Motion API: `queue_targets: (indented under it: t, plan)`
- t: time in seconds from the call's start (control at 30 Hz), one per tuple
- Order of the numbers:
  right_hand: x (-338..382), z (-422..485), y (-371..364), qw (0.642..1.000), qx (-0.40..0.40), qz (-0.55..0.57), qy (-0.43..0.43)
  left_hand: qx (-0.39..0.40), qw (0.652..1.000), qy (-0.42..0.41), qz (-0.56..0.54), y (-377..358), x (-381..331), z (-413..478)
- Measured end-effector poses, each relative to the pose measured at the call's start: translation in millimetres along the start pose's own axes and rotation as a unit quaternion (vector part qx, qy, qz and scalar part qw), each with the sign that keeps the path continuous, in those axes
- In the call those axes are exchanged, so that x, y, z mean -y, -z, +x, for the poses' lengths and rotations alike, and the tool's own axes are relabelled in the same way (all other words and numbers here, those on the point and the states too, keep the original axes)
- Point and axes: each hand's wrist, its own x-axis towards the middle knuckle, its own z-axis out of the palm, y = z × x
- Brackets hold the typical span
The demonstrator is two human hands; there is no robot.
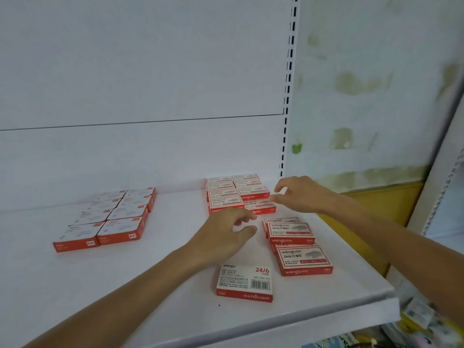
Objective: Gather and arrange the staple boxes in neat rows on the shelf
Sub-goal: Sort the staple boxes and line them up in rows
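Note:
On the white shelf (125,285) lie red-and-white staple boxes. A tidy two-column block (110,217) sits at the left. A second two-column block (236,193) sits against the back panel. My right hand (298,194) hovers at its front right box (258,205), fingers loosely spread and touching its corner. My left hand (226,234) is just in front of that block, fingers relaxed, holding nothing. Loose boxes lie near the right edge: two small stacks (291,232) (303,259) and one box face-down (244,282) showing its barcode.
The shelf's front edge (326,320) drops off at the lower right, with goods on a lower shelf (414,320) below. A slotted upright (288,84) stands behind the right end. A stained wall (364,96) lies beyond.

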Motion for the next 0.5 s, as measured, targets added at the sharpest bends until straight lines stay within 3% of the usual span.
queue_targets:
  t: [0.1,0.2,0.37,0.5]
  plan:
    - [-11,-10,5,0.993,0.073,0.048,-0.074,0.033,0.999,-0.001,-0.003,-9,-9,7]
    - [-14,-15,6,0.990,0.103,0.065,-0.068,0.048,0.999,-0.006,0.011,-14,-16,10]
    - [-16,-17,4,0.988,0.061,0.137,-0.027,0.025,0.997,0.024,-0.075,-12,-18,13]
    - [-12,-14,-5,0.994,0.013,0.112,0.003,-0.038,0.993,0.022,-0.108,-10,-14,9]
